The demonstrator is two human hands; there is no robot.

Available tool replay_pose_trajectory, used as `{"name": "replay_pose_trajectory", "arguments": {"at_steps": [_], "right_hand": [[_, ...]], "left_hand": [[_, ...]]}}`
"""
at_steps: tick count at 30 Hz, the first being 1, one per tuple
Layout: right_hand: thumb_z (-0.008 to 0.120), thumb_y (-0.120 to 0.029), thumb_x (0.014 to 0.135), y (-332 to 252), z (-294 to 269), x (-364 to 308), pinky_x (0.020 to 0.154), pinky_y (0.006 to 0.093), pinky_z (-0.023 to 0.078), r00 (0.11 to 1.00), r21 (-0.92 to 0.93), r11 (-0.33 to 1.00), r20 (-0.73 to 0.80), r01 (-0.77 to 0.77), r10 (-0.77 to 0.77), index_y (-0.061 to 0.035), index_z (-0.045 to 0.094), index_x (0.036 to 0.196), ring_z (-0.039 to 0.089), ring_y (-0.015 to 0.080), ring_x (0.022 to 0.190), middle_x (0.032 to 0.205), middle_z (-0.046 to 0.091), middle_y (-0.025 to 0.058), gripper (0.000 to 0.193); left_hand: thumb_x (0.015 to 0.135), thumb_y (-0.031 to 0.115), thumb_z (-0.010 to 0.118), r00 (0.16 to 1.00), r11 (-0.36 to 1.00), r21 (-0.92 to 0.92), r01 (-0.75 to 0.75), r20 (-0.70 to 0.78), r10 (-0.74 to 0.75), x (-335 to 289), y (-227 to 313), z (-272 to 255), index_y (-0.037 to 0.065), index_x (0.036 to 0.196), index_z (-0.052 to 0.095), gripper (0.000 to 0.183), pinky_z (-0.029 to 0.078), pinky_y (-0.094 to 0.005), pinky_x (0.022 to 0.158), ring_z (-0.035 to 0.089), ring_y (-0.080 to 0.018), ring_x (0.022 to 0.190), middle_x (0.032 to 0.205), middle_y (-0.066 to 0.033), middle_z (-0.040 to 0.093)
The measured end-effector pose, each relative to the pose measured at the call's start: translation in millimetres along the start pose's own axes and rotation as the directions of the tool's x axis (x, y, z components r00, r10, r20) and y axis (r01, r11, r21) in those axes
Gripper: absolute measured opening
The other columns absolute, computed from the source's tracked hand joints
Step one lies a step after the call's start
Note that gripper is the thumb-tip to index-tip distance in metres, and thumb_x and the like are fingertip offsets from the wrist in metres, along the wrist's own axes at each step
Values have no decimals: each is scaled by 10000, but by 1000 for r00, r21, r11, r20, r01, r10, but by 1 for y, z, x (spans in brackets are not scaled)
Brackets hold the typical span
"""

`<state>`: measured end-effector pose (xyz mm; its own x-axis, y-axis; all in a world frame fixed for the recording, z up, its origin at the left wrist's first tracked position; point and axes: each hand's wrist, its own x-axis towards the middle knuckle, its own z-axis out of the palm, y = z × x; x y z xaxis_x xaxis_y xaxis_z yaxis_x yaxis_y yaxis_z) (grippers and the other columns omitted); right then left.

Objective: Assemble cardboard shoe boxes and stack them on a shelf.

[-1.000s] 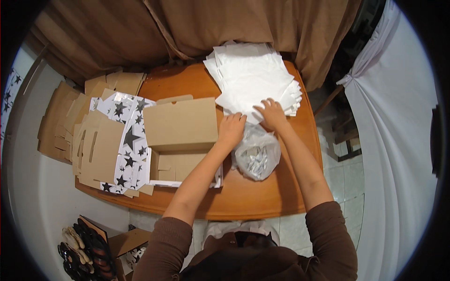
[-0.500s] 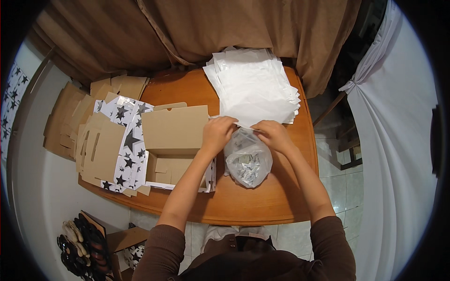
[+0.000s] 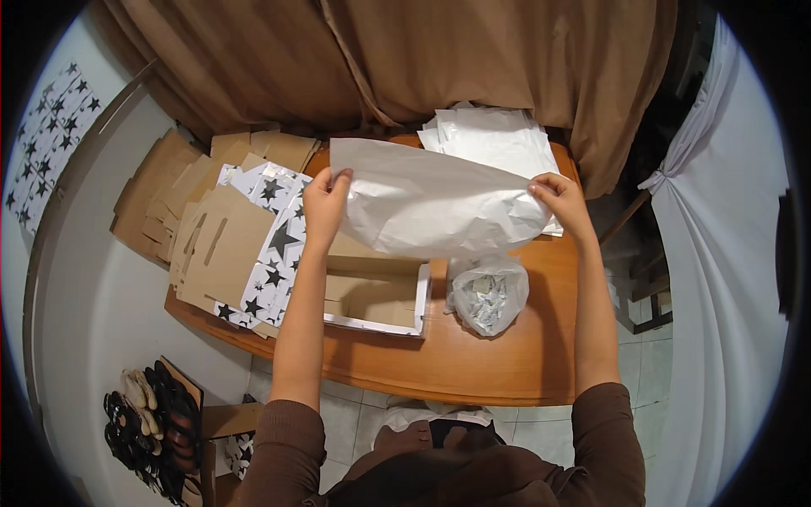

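Observation:
A sheet of white tissue paper [image 3: 439,198] is stretched between my two hands above the table. My left hand [image 3: 325,203] pinches its left end, and my right hand [image 3: 557,203] grips its right end. Below the sheet lies an open cardboard box [image 3: 380,291], brown inside, with its lid partly hidden by the paper. To the right of the box sits an open clear plastic bag [image 3: 492,296] holding small silvery packets. Behind the sheet, a stack of white paper [image 3: 498,139] rests at the table's far side.
Flat brown cardboard pieces [image 3: 215,245] and white star-printed cardboard [image 3: 279,245] are piled on the left of the wooden table [image 3: 473,372]. A brown curtain [image 3: 473,59] hangs behind it. Shoes [image 3: 156,422] stand on a rack at lower left; white cloth [image 3: 718,279] hangs at right.
Both hands have spread apart and lifted a white sheet away from the stack, bringing it over the box. The view has shifted, so the table sits further right.

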<state>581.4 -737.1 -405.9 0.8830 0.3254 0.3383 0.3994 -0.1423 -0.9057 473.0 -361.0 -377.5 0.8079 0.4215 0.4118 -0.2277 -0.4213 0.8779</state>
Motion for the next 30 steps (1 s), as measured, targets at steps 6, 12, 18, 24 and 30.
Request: {"name": "replay_pose_trajectory", "arguments": {"at_steps": [6, 12, 18, 24, 30], "right_hand": [[667, -229, 834, -38, 26, 14, 459, 172, 283, 987, 7, 988, 55, -155, 154, -46, 661, 898, 397, 8, 533, 645, 526, -66, 195], [643, -182, 846, -6, 97, 21, 537, 228, 379, 987, -111, 990, 120, -92, 105, 1, 642, 885, 453, 60, 607, 681, 545, -31, 188], [636, -158, 814, 25, 169, -8, 584, 316, 442, 987, -410, 912, 145, 0, 65, -14, 648, 858, 529, 198, 574, 586, 551, 58, 151], [687, -151, 746, 9, 213, -43, 814, 425, 422, 925, -828, 496, 68, 261, -374, -73, 616, 1051, 517, 314, 968, 1096, 578, 137, 323], [560, -399, 865, -2, 290, -88, 1106, 501, 201, 808, -612, 558, 553, 561, -205, -137, 423, 1361, 255, 344, 1358, 1436, 318, 182, 578]], "left_hand": [[902, 175, 595, 997, 986, -145, 78, 20, -76, -2, -1, -57, -41, 871, 625, 220, 354, -201, 551, 433, -27, 616, 706, 31, 561], [897, 241, 582, 992, 979, 164, 122, 9, -126, -16, -75, -102, -38, 841, 596, 285, 401, -304, 572, 483, -116, 617, 675, -77, 584], [908, 274, 523, 976, 775, 617, 132, 56, -211, -69, -144, -132, -7, 882, 574, 287, 442, -409, 619, 575, -357, 700, 748, -195, 589], [893, 300, 540, 981, 712, 700, 57, 94, -170, -87, -149, -134, 51, 1148, 527, 357, 468, -455, 782, 577, -343, 967, 1167, -161, 547], [858, 496, 511, 626, 526, 455, -719, 753, 204, -109, -139, -95, 28, 1387, 339, 727, 181, -472, 1109, 243, -272, 1371, 1471, -122, 295]]}}
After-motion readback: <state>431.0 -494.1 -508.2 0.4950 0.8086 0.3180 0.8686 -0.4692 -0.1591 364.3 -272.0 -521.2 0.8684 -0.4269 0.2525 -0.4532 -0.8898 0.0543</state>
